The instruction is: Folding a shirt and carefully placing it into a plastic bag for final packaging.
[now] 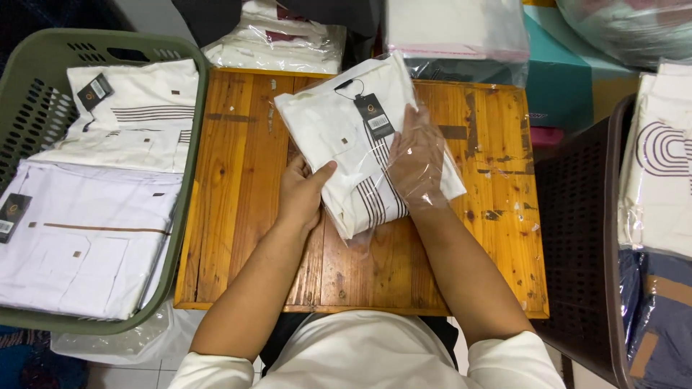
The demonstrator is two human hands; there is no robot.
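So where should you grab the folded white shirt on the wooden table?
Probably by its two long folded edges, one hand from each side. The folded white shirt lies flat and slanted on the wooden table, partly inside a clear plastic bag. The left hand grips its near-left edge; the right hand lies flat on it inside the bag. The hang tag is too flimsy.

Right hand [417,160]: seen only through the clear plastic bag [425,122], its outline blurred by glare.
Folded white shirt [364,137]: underside hidden.
Hang tag [373,115]: print too small to tell.
Green basket [184,94]: cut off by the left edge.
Dark basket [577,216]: cut off at right and bottom.
Surface [238,238]: near edge partly hidden by the forearms.
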